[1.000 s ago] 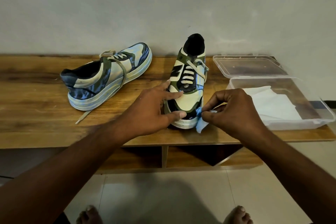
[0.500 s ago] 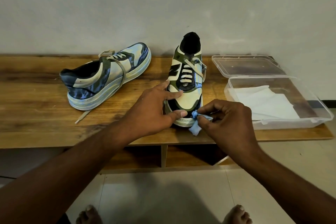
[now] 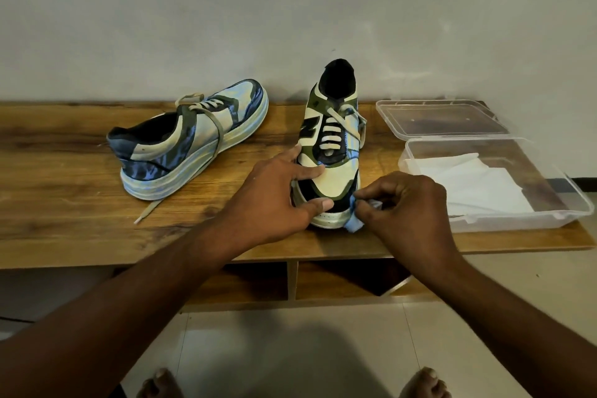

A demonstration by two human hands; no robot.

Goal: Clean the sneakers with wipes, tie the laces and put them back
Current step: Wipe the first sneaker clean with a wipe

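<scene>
A green, cream and black sneaker [image 3: 336, 152] stands on the wooden shelf top [image 3: 80, 220] with its toe towards me. My left hand [image 3: 277, 200] holds its toe, thumb on the front of the sole and fingers over the left side. My right hand [image 3: 403, 213] pinches a small crumpled bluish wipe [image 3: 353, 223] against the toe's right front edge. Lying tilted to the left is a second sneaker [image 3: 190, 142], blue and cream, its laces loose and one lace end trailing on the wood.
A clear plastic box [image 3: 549, 191] with white wipes [image 3: 468, 184] inside sits at the right end of the shelf, its lid [image 3: 442, 119] behind it by the wall. Open compartments lie under the shelf top. Tiled floor and my bare toes show below.
My right hand has slid the wipe down and round the toe, from the sneaker's right side towards its front. The left hand keeps its hold. The view shifted slightly.
</scene>
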